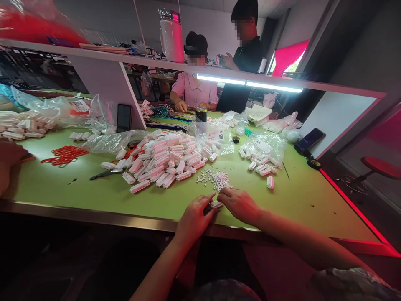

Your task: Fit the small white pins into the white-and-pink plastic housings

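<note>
Near the table's front edge, my left hand (197, 213) is closed on a white plastic connector housing (216, 204). My right hand (238, 205) bends over the same housing from the right, its fingertips pressed together at its far end; whether they pinch a small part is hidden. Just beyond my fingers lies a scatter of tiny white plugs (219, 179). A large heap of white connector housings (169, 156) spreads behind and to the left of them. More housings (258, 161) lie to the right, some in a clear plastic bag (269, 146), with one single housing (270, 182) apart.
Scissors (105, 173) lie left of the heap, near orange plastic strips (64, 154). Phones lean at the divider (124, 118) and right panel (308, 140). A shelf with a lamp (247, 82) and white mug (171, 37) crosses above. Another person's hand (11, 161) rests far left; two people are opposite.
</note>
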`<state>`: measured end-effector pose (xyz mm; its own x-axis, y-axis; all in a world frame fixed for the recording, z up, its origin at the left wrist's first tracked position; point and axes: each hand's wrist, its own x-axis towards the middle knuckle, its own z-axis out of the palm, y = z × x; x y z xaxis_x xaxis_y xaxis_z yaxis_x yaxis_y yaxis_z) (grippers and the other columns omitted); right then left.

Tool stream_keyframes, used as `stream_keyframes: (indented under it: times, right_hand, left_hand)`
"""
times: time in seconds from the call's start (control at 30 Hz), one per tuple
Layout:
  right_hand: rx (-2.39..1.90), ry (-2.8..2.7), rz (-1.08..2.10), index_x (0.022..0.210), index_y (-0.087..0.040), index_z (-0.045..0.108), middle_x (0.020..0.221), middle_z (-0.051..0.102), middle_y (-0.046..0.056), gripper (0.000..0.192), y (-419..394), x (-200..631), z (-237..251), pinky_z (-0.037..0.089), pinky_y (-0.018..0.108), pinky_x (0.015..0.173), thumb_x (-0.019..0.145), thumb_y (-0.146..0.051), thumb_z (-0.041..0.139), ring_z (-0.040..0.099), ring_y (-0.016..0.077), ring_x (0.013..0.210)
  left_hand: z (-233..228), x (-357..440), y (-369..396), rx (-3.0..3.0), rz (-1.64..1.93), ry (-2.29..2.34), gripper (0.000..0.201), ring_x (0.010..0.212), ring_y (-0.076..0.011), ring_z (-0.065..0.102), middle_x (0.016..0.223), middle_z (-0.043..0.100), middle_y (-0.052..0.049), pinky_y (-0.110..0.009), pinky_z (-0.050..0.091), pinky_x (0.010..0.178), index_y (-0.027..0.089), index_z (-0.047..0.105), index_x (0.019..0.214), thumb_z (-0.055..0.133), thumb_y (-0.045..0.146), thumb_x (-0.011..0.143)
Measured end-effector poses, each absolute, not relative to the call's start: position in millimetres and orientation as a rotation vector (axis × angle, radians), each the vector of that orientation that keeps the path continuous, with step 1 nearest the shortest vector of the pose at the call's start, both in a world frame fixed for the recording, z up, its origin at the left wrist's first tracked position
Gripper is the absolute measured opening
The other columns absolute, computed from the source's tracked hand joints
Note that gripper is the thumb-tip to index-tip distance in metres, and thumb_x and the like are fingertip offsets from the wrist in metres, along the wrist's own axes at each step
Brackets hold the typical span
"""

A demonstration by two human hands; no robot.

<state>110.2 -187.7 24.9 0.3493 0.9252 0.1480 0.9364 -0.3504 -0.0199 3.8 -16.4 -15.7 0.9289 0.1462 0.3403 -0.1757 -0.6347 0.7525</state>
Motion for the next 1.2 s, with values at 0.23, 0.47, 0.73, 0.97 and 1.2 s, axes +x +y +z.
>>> stream_keyframes:
  times: [0.23,0.47,0.73,0.97,1.2]
  right_hand:
    - [-2.140,-1.478,-0.117,0.103,-0.021,0.069,0.101,0.069,0.005,0.020,-196.7,125.7,23.2,0.049,0.025,0.076,0.100,-0.019,0.050,0.066,0.0153,0.086]
    - [-2.335,-1.166,-0.146,0.090,-0.019,0.068,0.092,0.068,0.005,0.013,-213.7,167.4,26.0,0.046,0.028,0.074,0.095,-0.015,0.056,0.063,0.0174,0.082]
    - [-2.480,-1.222,-0.066,0.096,-0.018,0.069,0.096,0.068,0.006,0.016,-214.0,163.5,20.9,0.044,0.026,0.075,0.097,-0.016,0.053,0.063,0.0168,0.086]
    - [-2.584,-1.196,-0.008,0.096,-0.019,0.070,0.100,0.067,0.006,0.018,-211.9,159.4,21.7,0.042,0.025,0.073,0.097,-0.017,0.053,0.063,0.0164,0.083]
    - [-2.454,-1.135,-0.006,0.088,-0.018,0.067,0.094,0.066,0.005,0.015,-213.2,170.9,14.4,0.043,0.027,0.076,0.093,-0.013,0.055,0.061,0.0178,0.086]
  left_hand:
    - [-12.6,3.8,-16.6,2.193,0.473,-0.016,0.040,0.099,-0.0215,0.067,0.109,0.072,-0.005,-0.036,0.053,0.094,0.024,0.064,0.129,0.064,0.033,0.091]
    - [-3.1,0.8,-18.3,2.235,0.432,-0.060,0.028,0.092,-0.0175,0.067,0.103,0.069,-0.003,-0.028,0.053,0.087,0.031,0.072,0.119,0.056,0.030,0.096]
    - [-8.6,1.1,-19.3,2.352,0.490,-0.135,0.029,0.089,-0.0180,0.064,0.097,0.066,-0.005,-0.028,0.052,0.082,0.030,0.072,0.120,0.053,0.027,0.098]
    - [-6.0,0.2,-22.1,2.434,0.525,-0.164,0.031,0.089,-0.0196,0.062,0.093,0.065,-0.005,-0.031,0.051,0.082,0.030,0.070,0.123,0.052,0.026,0.099]
    - [-7.7,1.4,-22.4,2.406,0.523,-0.105,0.028,0.089,-0.0184,0.063,0.093,0.065,-0.004,-0.029,0.050,0.082,0.030,0.072,0.119,0.052,0.031,0.100]
